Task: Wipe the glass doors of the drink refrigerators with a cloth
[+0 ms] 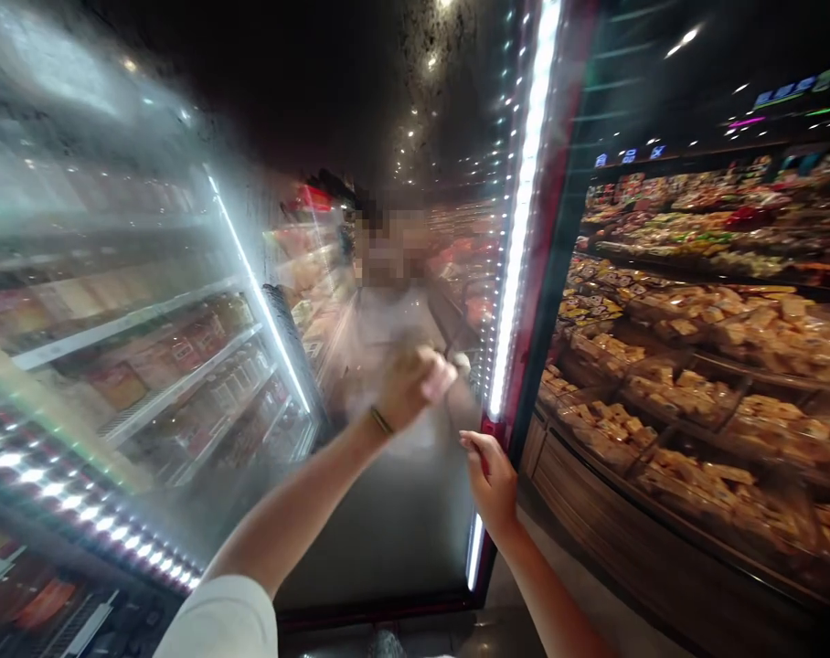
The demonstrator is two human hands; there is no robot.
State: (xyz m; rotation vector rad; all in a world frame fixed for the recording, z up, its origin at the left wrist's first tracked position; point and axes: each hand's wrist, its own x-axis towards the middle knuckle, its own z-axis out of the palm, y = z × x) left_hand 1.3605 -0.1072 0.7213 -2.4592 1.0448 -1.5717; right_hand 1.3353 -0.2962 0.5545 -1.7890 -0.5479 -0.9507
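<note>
A tall glass refrigerator door (380, 512) fills the middle of the view, its surface fogged and its dark red frame (498, 428) lit by a white LED strip. My right hand (490, 480) wraps the frame's edge low down. My left hand (415, 384), blurred, is raised with curled fingers against or just before the fogged glass, a thin band on its wrist. Whether it holds anything small cannot be told. A blurred person in a pale top (388, 347) shows in or through the glass.
Fogged refrigerator shelves (147, 366) with packaged goods stand at left, edged by LED lights. At right, a curved display counter (703, 402) with a wooden base holds many wrapped golden food packs. Store aisle shelves (305, 265) show in the distance, and a pale floor (558, 567) lies below.
</note>
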